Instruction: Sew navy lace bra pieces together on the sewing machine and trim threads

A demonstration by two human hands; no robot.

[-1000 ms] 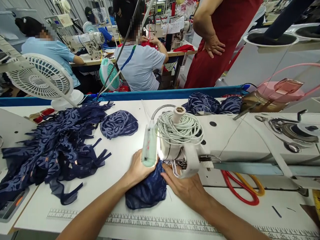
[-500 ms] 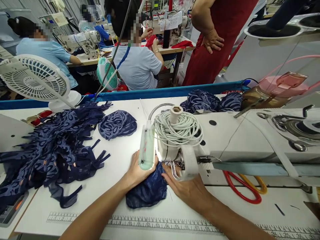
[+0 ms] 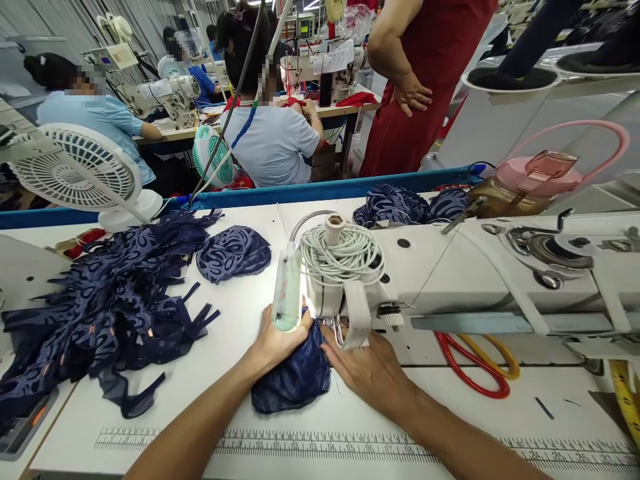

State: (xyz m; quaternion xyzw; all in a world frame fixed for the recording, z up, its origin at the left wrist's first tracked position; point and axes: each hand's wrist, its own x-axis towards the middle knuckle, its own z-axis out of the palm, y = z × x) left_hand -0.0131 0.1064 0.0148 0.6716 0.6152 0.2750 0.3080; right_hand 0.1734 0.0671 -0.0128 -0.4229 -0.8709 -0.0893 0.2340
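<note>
A navy patterned fabric piece (image 3: 295,380) lies on the white sewing table, its far edge under the head of a sewing machine (image 3: 325,293). My left hand (image 3: 280,340) holds the fabric's left side, some fingers covered by a pale green lamp (image 3: 287,300). On the right edge, close to the needle area, my right hand (image 3: 367,363) grips the cloth between thumb and fingers. The machine's front guard hides part of those fingers. Where the needle meets the cloth cannot be made out.
Left are a heap of navy lace pieces (image 3: 115,293), a small fabric stack (image 3: 234,255) and a white fan (image 3: 75,167). Red-handled scissors (image 3: 470,370) lie right, under the machine arm. A pink-lidded bottle (image 3: 535,177) stands behind. Other people work beyond the blue-edged table.
The view has shifted slightly, bringing more of the right side into sight. Both hands keep nearly the same hold, and the fabric has barely moved.
</note>
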